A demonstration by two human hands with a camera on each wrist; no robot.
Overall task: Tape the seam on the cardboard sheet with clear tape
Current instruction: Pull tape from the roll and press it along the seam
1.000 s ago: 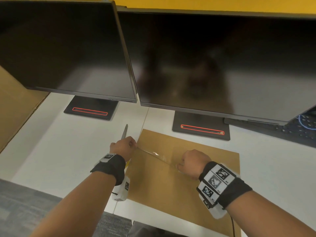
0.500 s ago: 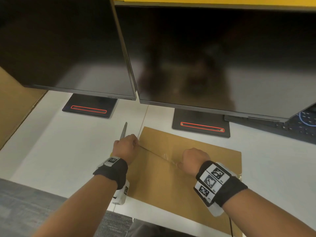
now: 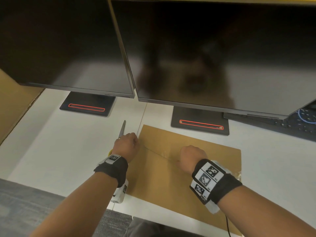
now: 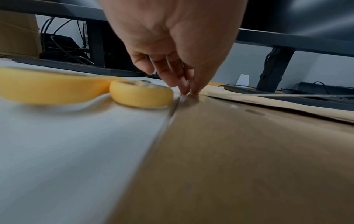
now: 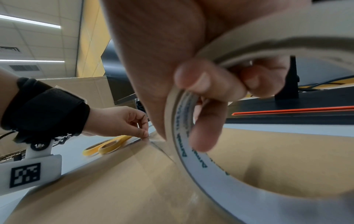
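The cardboard sheet [image 3: 171, 177] lies flat on the white desk [image 3: 68, 151] before two monitors [image 3: 205, 57]. A clear tape strip [image 3: 160, 153], barely visible, spans its seam. The left hand [image 3: 126, 146] pinches the strip's end at the sheet's left edge, hiding most of the scissors [image 3: 122, 129]. The right hand [image 3: 192, 155] grips the tape roll [image 5: 220, 151], hidden in the head view.
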